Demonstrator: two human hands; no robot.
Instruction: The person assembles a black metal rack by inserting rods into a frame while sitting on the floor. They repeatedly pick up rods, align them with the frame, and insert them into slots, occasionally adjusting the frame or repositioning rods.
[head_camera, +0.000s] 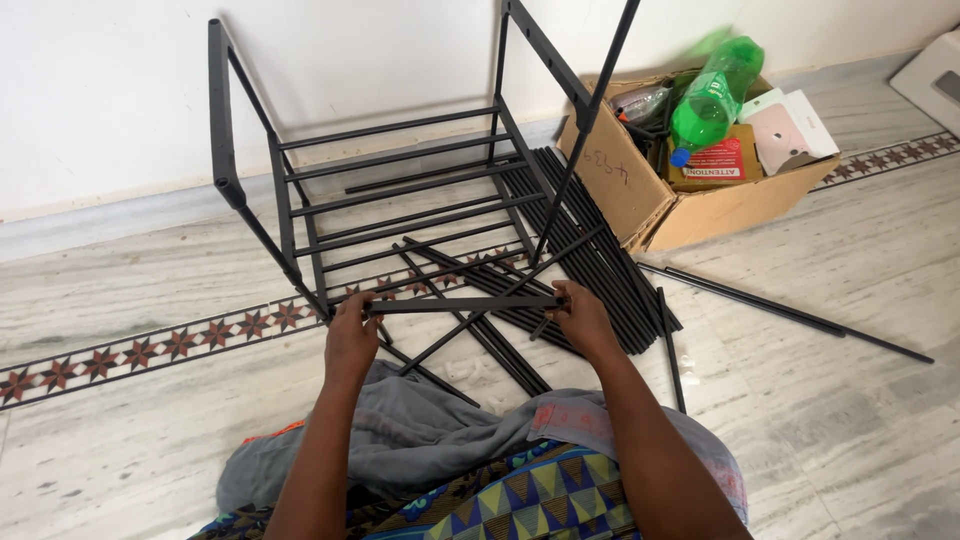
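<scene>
Patterned cloth (520, 495) over my lap fills the bottom of the view, and above it my left hand (350, 335) and right hand (583, 318) are each closed around one end of a short black bar (465, 304), held level over the floor (850, 400). That bar sits just at the near side of the black metal rack frame (300, 190), which stands tipped against the wall, its slats facing me. Loose black rods (590, 235) lie fanned on the floor behind the bar, toward the cardboard box (720, 205) holding a green bottle (715, 90). Whether the bar's ends are seated in the frame I cannot quite tell. If I push unevenly, I think one end could slip and the leaning frame could topple onto the rods.
</scene>
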